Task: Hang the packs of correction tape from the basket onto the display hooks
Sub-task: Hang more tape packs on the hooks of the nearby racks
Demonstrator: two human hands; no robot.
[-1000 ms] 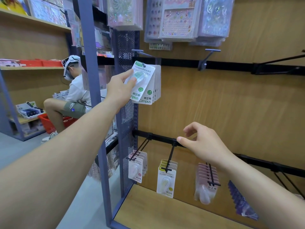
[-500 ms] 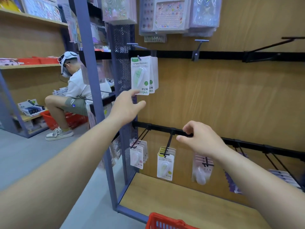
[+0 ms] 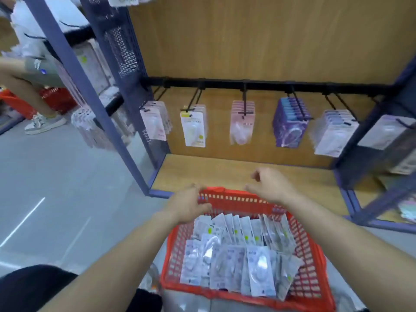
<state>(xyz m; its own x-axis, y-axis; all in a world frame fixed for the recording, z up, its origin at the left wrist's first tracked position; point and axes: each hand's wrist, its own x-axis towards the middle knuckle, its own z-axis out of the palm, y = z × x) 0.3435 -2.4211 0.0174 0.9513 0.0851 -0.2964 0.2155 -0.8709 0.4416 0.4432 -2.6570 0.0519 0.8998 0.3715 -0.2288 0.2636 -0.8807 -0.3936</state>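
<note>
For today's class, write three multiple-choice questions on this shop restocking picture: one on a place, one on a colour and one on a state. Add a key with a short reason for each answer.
1. Where do the loose packs of correction tape lie?
A on the wooden shelf base
B in the basket
C on the bare floor

2. What colour is the basket?
A blue
B green
C red

3. What is the right hand doing?
A gripping a hook
B holding a pack
C holding nothing

Key:
1 B: the packs are stacked between the basket's walls.
2 C: its mesh walls and rim are red.
3 C: its fingers are loosely curled above the far rim, with nothing in them.
</note>
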